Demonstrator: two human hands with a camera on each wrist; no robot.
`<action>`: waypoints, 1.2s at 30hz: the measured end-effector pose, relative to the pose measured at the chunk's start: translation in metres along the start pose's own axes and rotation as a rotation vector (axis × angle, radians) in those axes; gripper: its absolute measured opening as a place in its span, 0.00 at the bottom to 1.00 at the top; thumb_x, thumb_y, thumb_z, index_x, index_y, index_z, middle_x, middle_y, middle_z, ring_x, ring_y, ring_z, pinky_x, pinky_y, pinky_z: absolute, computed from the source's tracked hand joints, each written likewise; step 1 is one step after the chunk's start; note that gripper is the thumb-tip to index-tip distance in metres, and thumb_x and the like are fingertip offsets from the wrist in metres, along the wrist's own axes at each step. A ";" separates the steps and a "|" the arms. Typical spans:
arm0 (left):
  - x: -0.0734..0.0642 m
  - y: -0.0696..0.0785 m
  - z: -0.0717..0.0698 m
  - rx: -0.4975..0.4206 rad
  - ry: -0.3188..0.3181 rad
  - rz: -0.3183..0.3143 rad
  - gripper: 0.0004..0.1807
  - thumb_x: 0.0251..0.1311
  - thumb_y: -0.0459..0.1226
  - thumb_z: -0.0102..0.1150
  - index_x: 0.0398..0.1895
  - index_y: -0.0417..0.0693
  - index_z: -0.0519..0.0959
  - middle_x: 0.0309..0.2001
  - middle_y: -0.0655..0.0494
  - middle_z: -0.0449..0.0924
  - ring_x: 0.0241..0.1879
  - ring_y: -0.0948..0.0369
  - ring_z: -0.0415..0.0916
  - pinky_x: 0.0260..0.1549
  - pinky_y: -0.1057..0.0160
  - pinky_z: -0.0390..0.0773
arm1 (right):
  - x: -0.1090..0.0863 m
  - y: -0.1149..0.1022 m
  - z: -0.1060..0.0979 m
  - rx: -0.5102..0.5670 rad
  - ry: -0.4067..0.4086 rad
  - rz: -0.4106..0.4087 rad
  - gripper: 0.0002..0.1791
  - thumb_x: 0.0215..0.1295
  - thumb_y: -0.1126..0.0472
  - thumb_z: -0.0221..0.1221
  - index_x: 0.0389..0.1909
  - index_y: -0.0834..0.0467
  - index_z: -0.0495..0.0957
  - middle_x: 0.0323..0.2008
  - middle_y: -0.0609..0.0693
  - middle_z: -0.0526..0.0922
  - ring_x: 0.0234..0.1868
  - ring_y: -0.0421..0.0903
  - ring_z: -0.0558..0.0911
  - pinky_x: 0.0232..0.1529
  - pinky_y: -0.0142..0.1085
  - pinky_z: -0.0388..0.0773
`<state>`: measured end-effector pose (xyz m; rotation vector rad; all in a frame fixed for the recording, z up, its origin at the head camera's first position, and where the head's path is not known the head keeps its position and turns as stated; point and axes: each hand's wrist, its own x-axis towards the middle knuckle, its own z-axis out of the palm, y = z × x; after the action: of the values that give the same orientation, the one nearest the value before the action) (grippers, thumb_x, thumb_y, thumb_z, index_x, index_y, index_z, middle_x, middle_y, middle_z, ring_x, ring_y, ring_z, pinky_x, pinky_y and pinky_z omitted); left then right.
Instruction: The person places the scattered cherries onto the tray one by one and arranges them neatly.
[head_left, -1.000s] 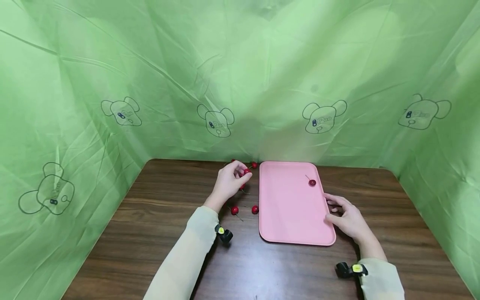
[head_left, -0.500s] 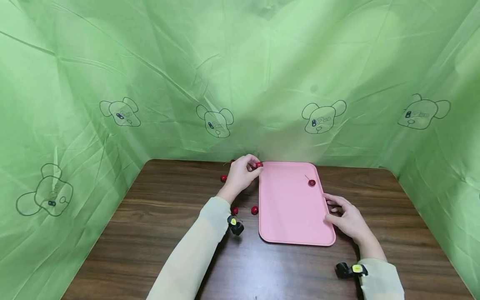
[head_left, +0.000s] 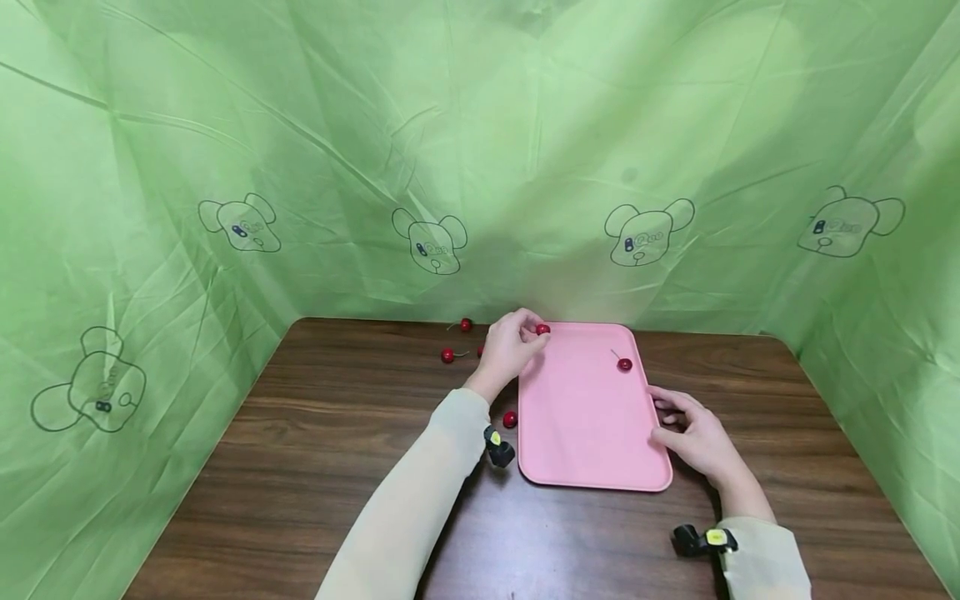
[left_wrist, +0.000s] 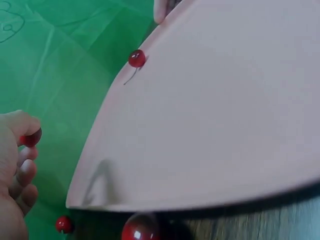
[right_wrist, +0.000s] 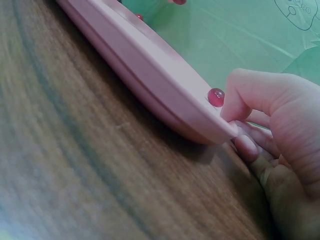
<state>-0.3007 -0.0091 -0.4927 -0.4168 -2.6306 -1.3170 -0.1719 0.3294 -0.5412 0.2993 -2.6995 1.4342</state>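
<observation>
My left hand [head_left: 510,350] pinches a red cherry [head_left: 542,330] between thumb and fingertips, over the far left corner of the pink tray [head_left: 585,417]. The left wrist view shows that held cherry [left_wrist: 31,138] partly covered by the fingers. Inside the tray, close to its right rim, lies another cherry [head_left: 624,365] with a thin stem. On the tray's right side, my right hand [head_left: 697,437] grips the edge. Seen in the right wrist view, the thumb and fingers of that hand [right_wrist: 285,135] pinch the tray's rim [right_wrist: 170,95].
Left of the tray, loose cherries lie on the wooden table [head_left: 322,467]: one cherry [head_left: 510,419] near its left rim, others [head_left: 447,356] farther back, one partly behind the left hand. A green cloth [head_left: 525,167] with bear-face drawings hangs around the table's back and sides.
My left hand has carried the cherry right, from the loose cherries to over the tray's far left corner. The right hand and tray have stayed in place.
</observation>
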 end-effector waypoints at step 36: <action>0.004 0.032 0.107 0.140 -0.142 0.004 0.08 0.69 0.42 0.74 0.45 0.54 0.85 0.40 0.64 0.85 0.41 0.70 0.78 0.47 0.72 0.76 | 0.000 0.002 0.000 -0.008 -0.003 0.009 0.37 0.61 0.70 0.73 0.74 0.63 0.77 0.63 0.63 0.82 0.51 0.36 0.80 0.50 0.23 0.75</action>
<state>-0.2973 0.0954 -0.5312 -0.5122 -2.8140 -1.1322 -0.1723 0.3303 -0.5428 0.2888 -2.7115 1.4267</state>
